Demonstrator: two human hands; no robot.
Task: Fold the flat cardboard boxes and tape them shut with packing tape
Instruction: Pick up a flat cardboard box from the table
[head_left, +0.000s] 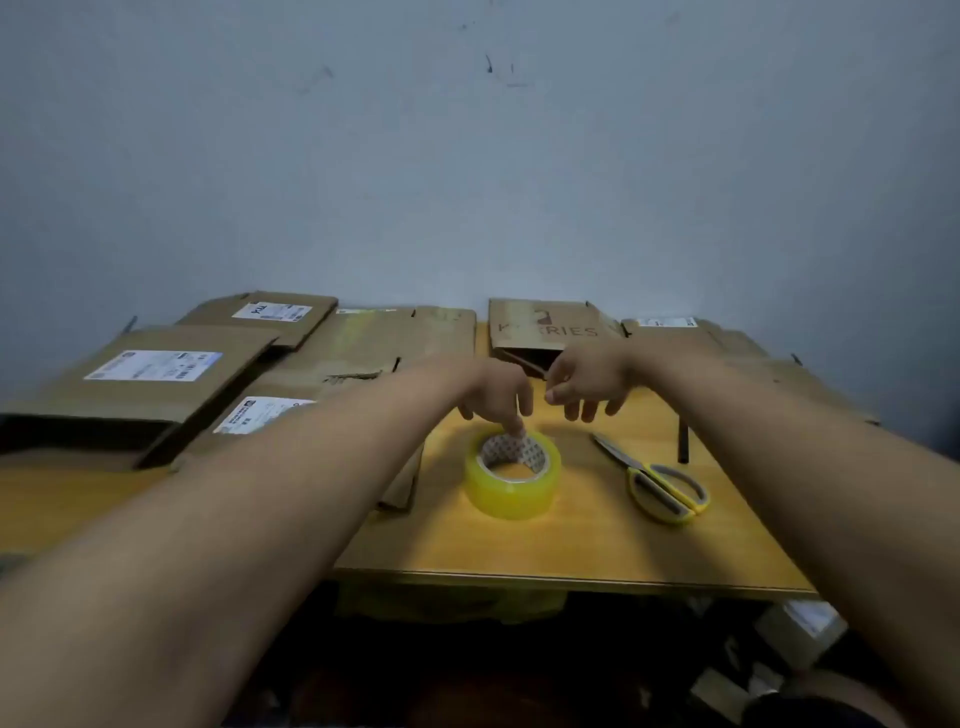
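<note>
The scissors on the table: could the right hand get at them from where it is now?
Probably yes. The scissors lie flat on the bare table, nearer the person than the right hand, with nothing on top of them. The tape roll sits apart, under the left hand.

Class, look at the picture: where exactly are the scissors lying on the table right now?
In the head view, the scissors lie flat on the wooden table, right of the yellow tape roll and nearer the camera than the right hand.
</note>
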